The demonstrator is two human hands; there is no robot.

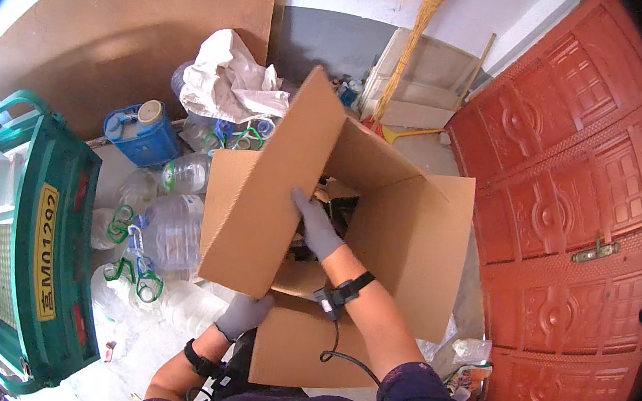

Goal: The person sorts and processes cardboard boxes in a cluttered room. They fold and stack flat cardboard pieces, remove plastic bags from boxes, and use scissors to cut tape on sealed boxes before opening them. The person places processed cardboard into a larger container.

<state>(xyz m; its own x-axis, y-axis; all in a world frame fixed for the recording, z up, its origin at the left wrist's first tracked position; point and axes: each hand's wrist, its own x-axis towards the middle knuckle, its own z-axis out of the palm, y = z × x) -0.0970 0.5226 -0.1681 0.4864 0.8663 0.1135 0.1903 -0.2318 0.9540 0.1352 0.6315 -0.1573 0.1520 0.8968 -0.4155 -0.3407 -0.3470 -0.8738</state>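
A large brown cardboard box (433, 255) stands open in front of me with its flaps spread. My right hand (317, 230), in a grey glove, grips the inner edge of the raised left flap (274, 195). Its thumb lies against the cardboard, and the other fingers are hidden. At the lower corner of that flap, my gloved left hand (245, 315) holds the box, with its fingertips partly out of sight beneath it. Dark items (343, 212) show inside the box, too shaded to identify.
Several clear plastic bottles (172, 231) with green and blue handles lie left of the box. Beyond them are a blue jerrycan (144, 133) and a white sack (233, 80). A green cargo-vehicle tailgate (78, 220) flanks the left; red panelled doors (561, 228) and a straw broom (406, 56) stand right.
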